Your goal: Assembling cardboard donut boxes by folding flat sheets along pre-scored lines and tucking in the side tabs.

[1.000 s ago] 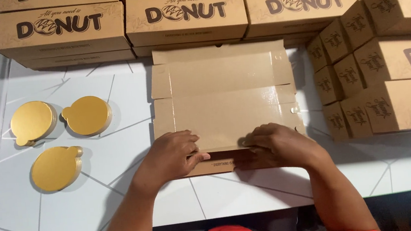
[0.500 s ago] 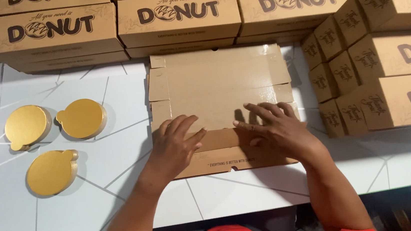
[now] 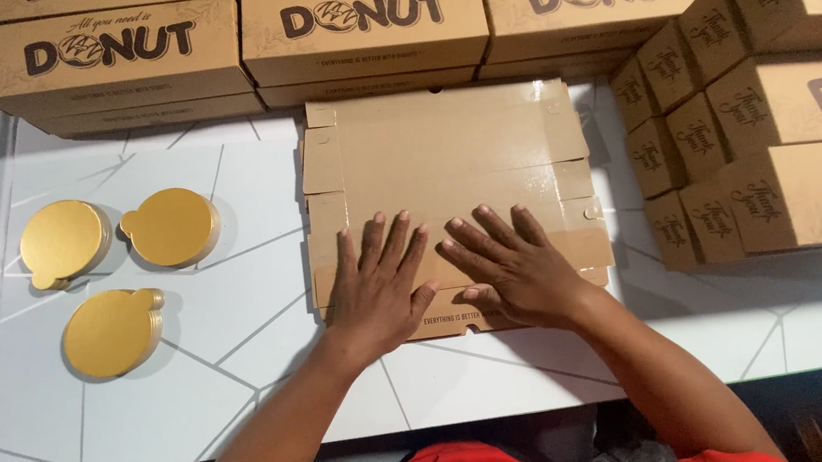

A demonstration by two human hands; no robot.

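Pressing an unfolded brown cardboard box blank [image 3: 446, 172] flat on the white table [image 3: 244, 378], both palms down.

Left hand [image 3: 377, 290] and right hand [image 3: 510, 267] lie side by side on the blank's near edge, fingers spread and extended, gripping nothing. Blank sits at table centre, flaps open. To the left: three round gold cake boards [image 3: 113, 270], tabbed, lying apart. To the right: stacked assembled brown boxes [image 3: 776, 156] with dark script on end faces. Along the far edge: a row of long brown boxes [image 3: 362, 30], dark lettering on sides. Table surface white with thin grey vein lines.
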